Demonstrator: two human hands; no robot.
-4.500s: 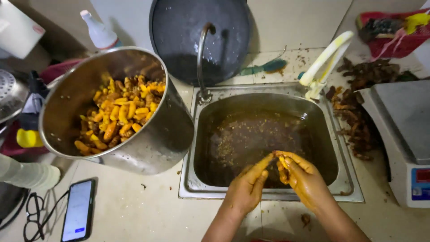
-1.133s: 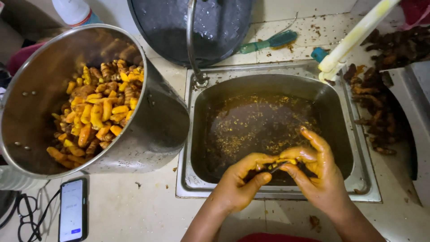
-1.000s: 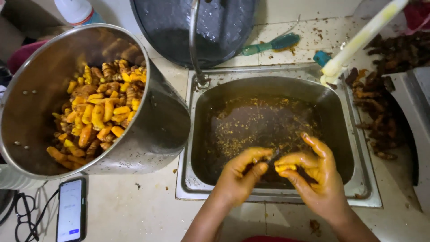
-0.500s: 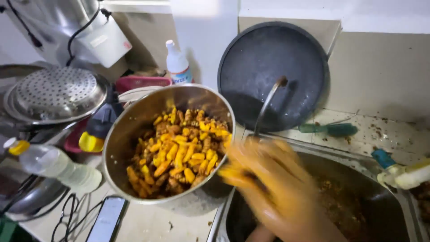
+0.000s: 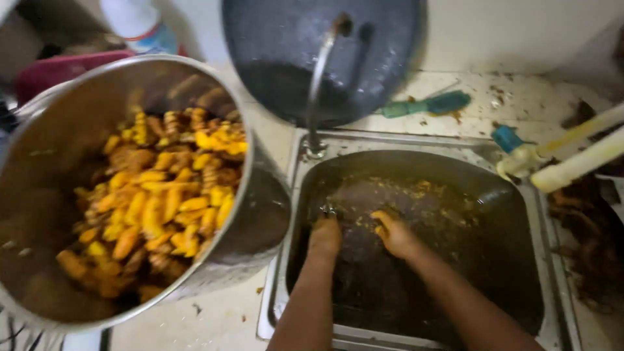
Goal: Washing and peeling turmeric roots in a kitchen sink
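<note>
Steel sink (image 5: 552,260), filled with murky brown water and floating yellow scraps. Left hand (image 5: 325,235) and right hand (image 5: 394,235), both plunged in near the basin's middle, fingers under the surface; cannot tell how either grip stands or whether it holds anything. Large steel pot (image 5: 260,221) of peeled yellow-orange roots (image 5: 169,195), on the tabletop touching the sink's left rim, within reach. Dark round pan (image 5: 383,58) propped behind the tap (image 5: 318,84).
</note>
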